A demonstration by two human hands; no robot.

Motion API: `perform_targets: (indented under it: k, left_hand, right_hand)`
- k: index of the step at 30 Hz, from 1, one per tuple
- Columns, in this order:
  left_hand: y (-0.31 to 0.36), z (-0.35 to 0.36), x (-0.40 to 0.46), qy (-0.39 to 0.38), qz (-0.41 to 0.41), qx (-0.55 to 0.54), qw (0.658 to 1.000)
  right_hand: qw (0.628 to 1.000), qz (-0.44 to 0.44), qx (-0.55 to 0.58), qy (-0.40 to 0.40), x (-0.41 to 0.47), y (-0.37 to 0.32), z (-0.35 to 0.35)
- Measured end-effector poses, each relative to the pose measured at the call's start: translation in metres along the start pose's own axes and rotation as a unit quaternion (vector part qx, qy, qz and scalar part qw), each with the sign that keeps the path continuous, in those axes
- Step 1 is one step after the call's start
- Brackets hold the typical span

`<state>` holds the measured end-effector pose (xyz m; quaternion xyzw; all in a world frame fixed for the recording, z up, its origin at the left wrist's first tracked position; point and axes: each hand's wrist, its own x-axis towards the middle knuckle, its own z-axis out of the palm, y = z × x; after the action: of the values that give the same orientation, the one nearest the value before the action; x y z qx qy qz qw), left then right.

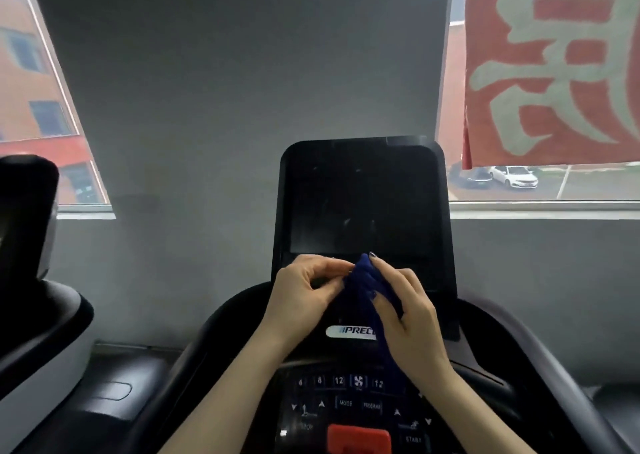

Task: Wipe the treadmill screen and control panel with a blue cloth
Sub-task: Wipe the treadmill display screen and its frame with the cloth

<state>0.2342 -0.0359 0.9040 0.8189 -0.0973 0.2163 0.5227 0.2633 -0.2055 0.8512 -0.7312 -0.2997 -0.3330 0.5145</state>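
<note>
Grey wall fills the view behind the treadmill, with a window on either side and a red banner (554, 66) hanging at the right one. I see the screen (363, 204) standing dark and upright at the console's far edge, faint smudges on its glass. Nearer me lies the control panel (360, 405), with its numbered keys and a red stop button (360, 438) at its near edge.

Both hands are up in front of the screen's lower edge, working the cloth (363, 287) between them. My left hand (304, 294) pinches a fold of it with curled fingers; my right hand (405, 311) grips the bunched bulk, thumb on top. I judge the cloth is being gathered or refolded into a pad before it meets the glass, since it hangs in the air and touches neither screen nor panel so far as I can tell.

Room to move looks good: the screen is bare above the hands, with wall behind its top and side edges. Low down, the stop button sits close, so I would wipe there lightly.
</note>
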Motion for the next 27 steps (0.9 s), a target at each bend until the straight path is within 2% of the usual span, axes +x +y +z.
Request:
perform_targets:
  k: [4, 11, 16, 22, 27]
  left_hand:
    - [-0.033, -0.017, 0.048, 0.030, 0.033, 0.045, 0.998]
    - [-0.109, -0.055, 0.166, 0.030, 0.082, 0.080, 0.993]
    - [-0.163, -0.079, 0.259, 0.044, 0.144, 0.148, 0.977]
    - [-0.223, -0.075, 0.318, 0.044, 0.130, 0.190, 0.972]
    - [-0.250, -0.066, 0.346, 0.048, 0.106, 0.232, 0.966]
  right_hand:
    - [0.999, -0.006, -0.038, 0.032, 0.038, 0.034, 0.017]
    - [0.991, -0.005, -0.109, 0.073, 0.125, 0.097, 0.076]
    - [0.982, -0.001, -0.167, 0.084, 0.183, 0.144, 0.116]
    - [0.974, 0.007, -0.212, 0.076, 0.222, 0.193, 0.143]
    - [0.972, -0.042, -0.221, 0.061, 0.262, 0.216, 0.162]
